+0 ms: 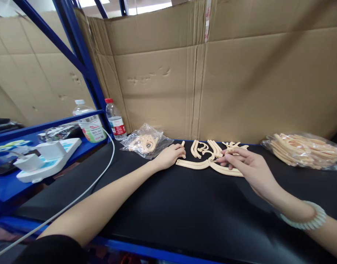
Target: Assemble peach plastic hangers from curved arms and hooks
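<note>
Pale wooden curved pieces lie on the black table mat. Two long ones, a left curved piece (194, 165) and a right curved piece (226, 170), meet end to end near the middle. My left hand (171, 156) rests beside the left end, its fingers bent around a short wooden piece (183, 144) that partly shows past them. Above the right piece, my right hand (247, 165) pinches a small wooden piece (229, 150). Behind the long pieces are several loose curved pieces (195, 149) and thin branching pieces (234, 145).
A plastic bag of wooden parts (145, 143) sits left; a larger bag (308, 150) sits right. Bottles (116, 123) stand by the blue frame. A white cable (102, 170) crosses the left side near a power strip (50, 157). Cardboard (163, 84) walls the back.
</note>
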A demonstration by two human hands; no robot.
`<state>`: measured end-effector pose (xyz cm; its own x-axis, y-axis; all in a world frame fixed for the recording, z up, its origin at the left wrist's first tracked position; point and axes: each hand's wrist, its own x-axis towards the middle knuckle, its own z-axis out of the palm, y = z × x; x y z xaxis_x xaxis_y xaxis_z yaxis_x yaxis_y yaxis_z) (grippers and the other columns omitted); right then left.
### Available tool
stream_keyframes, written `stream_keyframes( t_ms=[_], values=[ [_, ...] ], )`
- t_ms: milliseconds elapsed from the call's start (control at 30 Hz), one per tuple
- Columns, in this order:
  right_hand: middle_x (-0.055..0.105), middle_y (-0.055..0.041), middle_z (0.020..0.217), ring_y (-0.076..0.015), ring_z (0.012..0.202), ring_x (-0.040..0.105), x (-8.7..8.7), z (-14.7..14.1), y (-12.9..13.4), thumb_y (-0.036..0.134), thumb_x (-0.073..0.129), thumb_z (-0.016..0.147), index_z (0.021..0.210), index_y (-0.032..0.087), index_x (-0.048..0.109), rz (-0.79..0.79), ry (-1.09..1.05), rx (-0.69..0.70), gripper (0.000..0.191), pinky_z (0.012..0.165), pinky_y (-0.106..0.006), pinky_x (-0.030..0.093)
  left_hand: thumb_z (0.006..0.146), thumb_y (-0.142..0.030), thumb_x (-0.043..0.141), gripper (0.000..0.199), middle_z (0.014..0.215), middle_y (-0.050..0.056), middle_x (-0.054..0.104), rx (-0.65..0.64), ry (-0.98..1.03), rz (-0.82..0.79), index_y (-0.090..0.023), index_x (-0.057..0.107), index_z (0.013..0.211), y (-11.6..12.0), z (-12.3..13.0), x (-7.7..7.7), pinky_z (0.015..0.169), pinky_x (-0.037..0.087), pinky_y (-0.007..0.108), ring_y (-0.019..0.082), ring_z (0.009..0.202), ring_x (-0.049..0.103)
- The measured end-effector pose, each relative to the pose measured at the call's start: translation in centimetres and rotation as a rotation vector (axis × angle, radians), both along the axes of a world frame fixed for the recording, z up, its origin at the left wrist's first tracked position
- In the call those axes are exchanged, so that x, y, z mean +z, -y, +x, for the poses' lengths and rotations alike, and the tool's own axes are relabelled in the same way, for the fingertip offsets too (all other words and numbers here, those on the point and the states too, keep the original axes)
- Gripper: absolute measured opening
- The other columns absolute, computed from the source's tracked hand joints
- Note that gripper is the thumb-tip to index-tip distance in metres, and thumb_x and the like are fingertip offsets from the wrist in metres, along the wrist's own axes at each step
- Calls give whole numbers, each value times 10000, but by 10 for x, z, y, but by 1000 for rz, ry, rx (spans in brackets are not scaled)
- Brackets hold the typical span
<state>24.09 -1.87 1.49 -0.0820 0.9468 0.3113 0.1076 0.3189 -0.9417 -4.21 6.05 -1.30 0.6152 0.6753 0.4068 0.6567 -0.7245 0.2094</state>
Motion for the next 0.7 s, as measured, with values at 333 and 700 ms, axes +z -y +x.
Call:
stream_keyframes(
  t_ms=[333, 700],
  values=[
    [734, -118, 1013, -280, 867, 692, 12, 3, 13, 468, 605, 810, 848, 231, 718, -197, -283, 100, 265, 733, -412, 552, 955, -172, 368, 189, 1219, 106, 587, 39, 353, 22, -205, 543, 1021, 19, 3, 6, 1019, 423, 415, 226, 1205, 530],
    [704, -95, 1067, -189, 807, 672, 1, -2, 13, 355, 806, 691, 931, 199, 677, -250, -228, 130, 314, 625, -268, 522, 858, -313, 620, 186, 1148, 137, 632, -69, 874, -368, -135, 638, 810, 68, 47, 20, 881, 513, 368, 227, 995, 649]
  ],
)
